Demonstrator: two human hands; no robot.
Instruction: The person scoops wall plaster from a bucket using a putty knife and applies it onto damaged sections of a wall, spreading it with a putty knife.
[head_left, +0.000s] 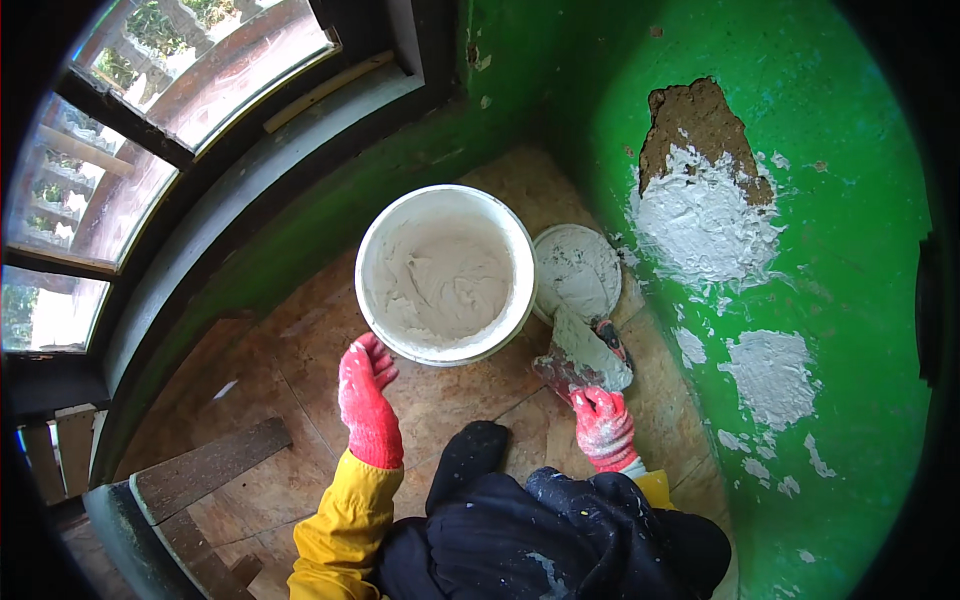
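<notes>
The right hand, in a red glove, is clamped on a wide scraper that carries pale paste; a red-and-black handle shows just past the fingers. The left hand, gloved too, holds nothing: its fingers stand a little apart beside the bucket, touching or not I cannot tell. Ahead of both hands, the bucket has plenty of paste in it. Beyond the scraper lies a smeared lid. To the right hand's right, on the green wall, a lower patch looks covered, though rough. Farther ahead, white coating fills the lower part of a brown hollow; its upper part remains bare, so the covering seems partly done.
</notes>
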